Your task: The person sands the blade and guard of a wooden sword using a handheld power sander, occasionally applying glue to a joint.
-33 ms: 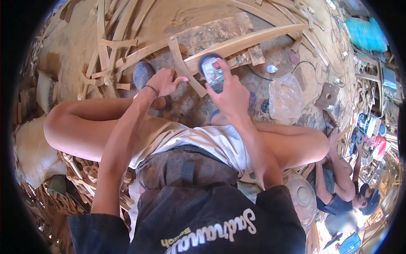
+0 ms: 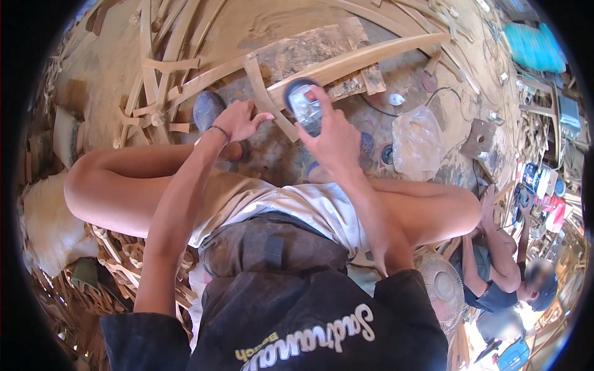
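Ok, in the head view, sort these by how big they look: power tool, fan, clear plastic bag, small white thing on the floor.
1. Clear plastic bag and fan: too alike to rank
2. Power tool, partly covered by the right hand
3. Small white thing

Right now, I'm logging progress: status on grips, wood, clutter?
Right grip around rounded grey-black power sander. Left grip beside curved, pale wooden piece, contact unclear. Crumpled clear plastic bag aside, right of sander.

Place: woodworking workshop
Curved wood pieces [image 2: 176, 64]: piled, 11 o'clock
Handheld power tool [image 2: 304, 109]: 12 o'clock
Floor [image 2: 266, 23]: dusty, 12 o'clock
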Tool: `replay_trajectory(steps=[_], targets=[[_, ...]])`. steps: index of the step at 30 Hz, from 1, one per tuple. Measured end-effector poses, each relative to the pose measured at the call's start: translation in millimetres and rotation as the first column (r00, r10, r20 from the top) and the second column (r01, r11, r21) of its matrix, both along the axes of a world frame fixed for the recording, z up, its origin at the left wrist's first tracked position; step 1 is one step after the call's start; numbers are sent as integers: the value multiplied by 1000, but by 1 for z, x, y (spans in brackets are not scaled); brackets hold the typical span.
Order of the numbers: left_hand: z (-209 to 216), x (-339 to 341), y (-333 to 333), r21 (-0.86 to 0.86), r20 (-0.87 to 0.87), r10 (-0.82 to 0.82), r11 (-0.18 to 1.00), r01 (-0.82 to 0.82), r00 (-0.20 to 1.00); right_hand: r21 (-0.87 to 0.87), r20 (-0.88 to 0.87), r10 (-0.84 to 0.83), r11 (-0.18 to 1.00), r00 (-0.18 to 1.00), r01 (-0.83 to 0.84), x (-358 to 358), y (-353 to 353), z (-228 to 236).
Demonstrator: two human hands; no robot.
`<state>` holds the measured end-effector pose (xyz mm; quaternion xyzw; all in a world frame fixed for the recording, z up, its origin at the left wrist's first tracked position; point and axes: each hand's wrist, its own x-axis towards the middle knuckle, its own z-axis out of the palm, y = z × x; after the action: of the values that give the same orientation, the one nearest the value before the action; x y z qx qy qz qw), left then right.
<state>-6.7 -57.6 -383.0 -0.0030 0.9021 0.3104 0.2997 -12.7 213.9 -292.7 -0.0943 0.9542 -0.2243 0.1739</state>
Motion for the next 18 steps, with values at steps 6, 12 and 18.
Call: replay_trajectory(steps=[6, 12, 18], targets=[[-6, 0, -9, -4, 17, -6, 1000, 6, 1000, -14, 34, -60, 998, 998, 60, -17, 4, -1], [-8, 3, -15, 50, 16, -16, 999, 16, 1000, -64, -45, -228, 972, 973, 225, -65, 52, -9], [-10, 3, -10, 81, -37, -19, 996, 22, 999, -23, -186, -380, 923, 906, 383, -119, 105, -23]])
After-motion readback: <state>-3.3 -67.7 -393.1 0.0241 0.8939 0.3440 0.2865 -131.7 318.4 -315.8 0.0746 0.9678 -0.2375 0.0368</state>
